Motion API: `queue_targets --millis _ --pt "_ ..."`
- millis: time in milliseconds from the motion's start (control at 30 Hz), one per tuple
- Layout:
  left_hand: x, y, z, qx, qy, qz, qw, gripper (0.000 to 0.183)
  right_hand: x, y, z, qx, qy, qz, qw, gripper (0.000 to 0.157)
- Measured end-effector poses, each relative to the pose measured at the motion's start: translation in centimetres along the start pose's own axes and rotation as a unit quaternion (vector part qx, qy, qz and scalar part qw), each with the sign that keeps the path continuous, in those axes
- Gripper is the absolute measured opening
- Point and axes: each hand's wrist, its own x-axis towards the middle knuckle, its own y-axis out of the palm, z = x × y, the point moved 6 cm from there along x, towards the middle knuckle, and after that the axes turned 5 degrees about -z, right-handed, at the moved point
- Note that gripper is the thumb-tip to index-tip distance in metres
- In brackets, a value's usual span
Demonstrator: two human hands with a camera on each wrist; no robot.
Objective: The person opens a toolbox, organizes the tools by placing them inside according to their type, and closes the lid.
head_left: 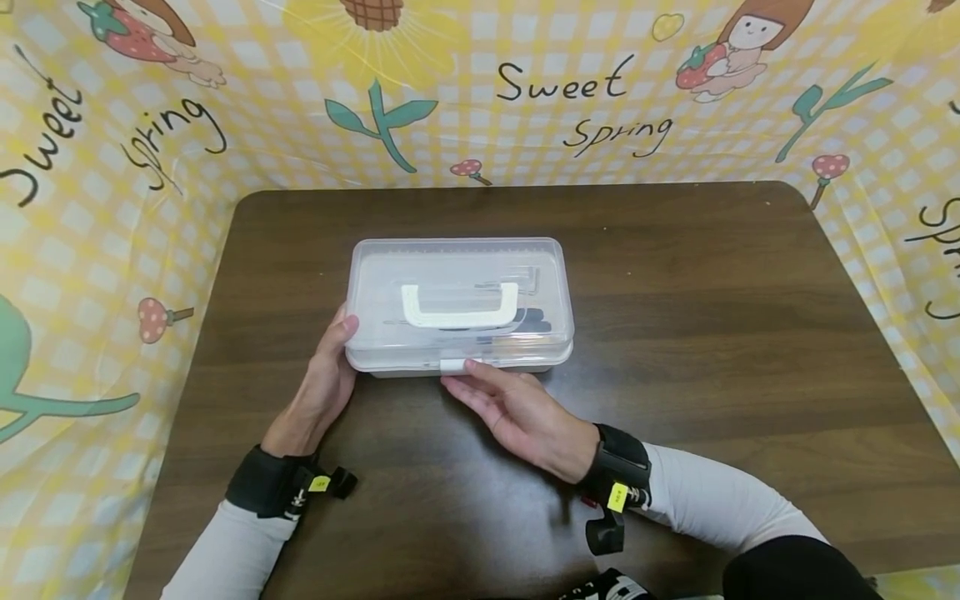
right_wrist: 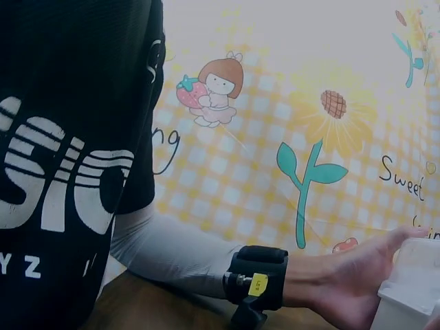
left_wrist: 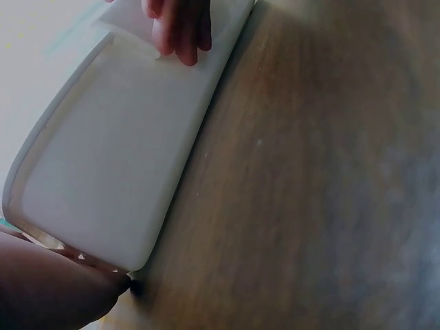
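A clear-lidded plastic storage box (head_left: 382, 275) with a white carry handle (head_left: 459, 319) on its lid is closed at mid-table. Dark and thin items show faintly through the lid. My left hand (head_left: 324, 375) holds the box's left end, thumb by the lid edge and fingers along the side. At the front, my right hand (head_left: 525, 417) has its thumb on the white latch (head_left: 452, 366), with the fingers below it. The left wrist view shows the box's pale front wall (left_wrist: 110, 151) and the right fingers (left_wrist: 182, 34) at the latch.
Under the box lies a brown wood-grain table (head_left: 712, 333) with rounded far corners. A yellow checked cloth (head_left: 262, 108) printed with flowers and lettering hangs behind it and along both sides. Black wrist straps with cameras (head_left: 606, 532) sit on both forearms.
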Motion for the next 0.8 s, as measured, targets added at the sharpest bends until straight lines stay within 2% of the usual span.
queue_targets --millis 667,800 --pt "0.03 -0.08 0.12 -0.008 -0.002 0.005 1.0000 0.071 0.09 -0.50 -0.23 -0.002 0.031 -0.001 1.000 0.053" --pt "0.17 0.03 0.15 -0.002 -0.002 0.010 0.9999 0.071 0.10 -0.86 -0.15 -0.019 0.037 0.000 0.999 0.058"
